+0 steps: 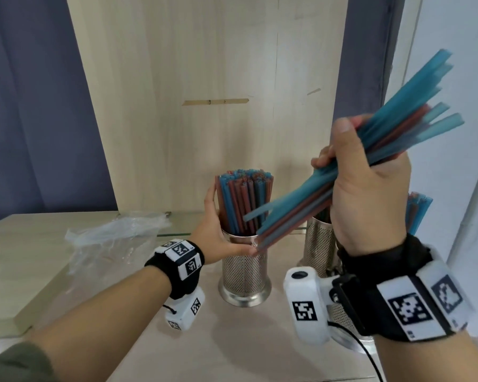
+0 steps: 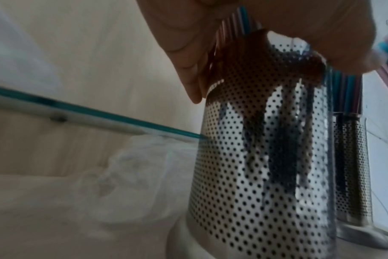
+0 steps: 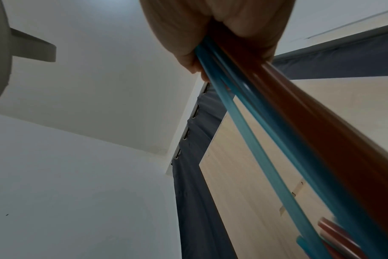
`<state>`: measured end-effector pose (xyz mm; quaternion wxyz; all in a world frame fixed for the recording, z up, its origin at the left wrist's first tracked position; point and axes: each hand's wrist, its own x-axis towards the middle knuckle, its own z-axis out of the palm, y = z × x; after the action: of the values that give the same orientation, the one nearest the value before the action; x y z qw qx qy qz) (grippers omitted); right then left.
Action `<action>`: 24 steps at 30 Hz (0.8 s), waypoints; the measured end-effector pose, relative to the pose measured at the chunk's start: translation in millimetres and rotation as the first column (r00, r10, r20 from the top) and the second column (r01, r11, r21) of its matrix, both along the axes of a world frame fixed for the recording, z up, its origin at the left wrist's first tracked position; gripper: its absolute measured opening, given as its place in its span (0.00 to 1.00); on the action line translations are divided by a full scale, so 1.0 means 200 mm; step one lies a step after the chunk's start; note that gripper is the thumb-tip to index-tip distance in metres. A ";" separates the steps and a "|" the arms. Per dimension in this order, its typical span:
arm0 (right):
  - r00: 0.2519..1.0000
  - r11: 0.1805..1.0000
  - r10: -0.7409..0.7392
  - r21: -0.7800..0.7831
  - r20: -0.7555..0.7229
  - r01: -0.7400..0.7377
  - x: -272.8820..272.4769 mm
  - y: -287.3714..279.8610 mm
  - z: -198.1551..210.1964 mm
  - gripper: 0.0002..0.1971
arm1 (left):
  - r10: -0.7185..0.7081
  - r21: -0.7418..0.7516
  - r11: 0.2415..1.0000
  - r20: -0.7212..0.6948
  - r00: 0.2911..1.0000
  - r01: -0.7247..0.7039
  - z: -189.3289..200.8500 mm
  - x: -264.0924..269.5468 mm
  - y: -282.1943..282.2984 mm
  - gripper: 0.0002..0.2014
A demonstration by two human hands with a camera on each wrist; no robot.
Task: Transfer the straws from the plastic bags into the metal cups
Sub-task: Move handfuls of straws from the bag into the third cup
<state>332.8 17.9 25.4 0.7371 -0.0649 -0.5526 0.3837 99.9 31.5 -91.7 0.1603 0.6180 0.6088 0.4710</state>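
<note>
Slanted straw bundle (image 1: 398,128) clamped in right hand (image 1: 370,197), lower ends aimed at crowded perforated metal cup (image 1: 243,271); left hand (image 1: 213,235) wraps rim, probably steadying it.

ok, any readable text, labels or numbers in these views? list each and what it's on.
No readable words or numbers in any view.
left wristband: black-and-white square code patterns; the tiny print beside them is too small to read.
right wristband: the same, code patterns and unreadable tiny print.
metal cup, straws, plastic bag: no print visible.
</note>
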 end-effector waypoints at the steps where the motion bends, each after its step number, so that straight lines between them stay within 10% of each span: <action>1: 0.999 1.000 -0.011 0.007 -0.030 0.011 -0.01 0.01 0.02 0.05 | 0.001 0.009 1.000 0.019 1.000 -0.001 -0.02 0.00 0.01 0.77; 24: 0.951 0.998 -0.056 0.002 0.303 0.058 -0.38 0.22 0.03 0.05 | 0.007 0.087 0.996 0.041 0.999 -0.011 -0.09 0.03 -0.13 0.70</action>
<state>257.0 61.8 31.0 0.6542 -0.1413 -0.6555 0.3499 105.1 5.6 -110.6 0.1432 0.6121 0.5869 0.5102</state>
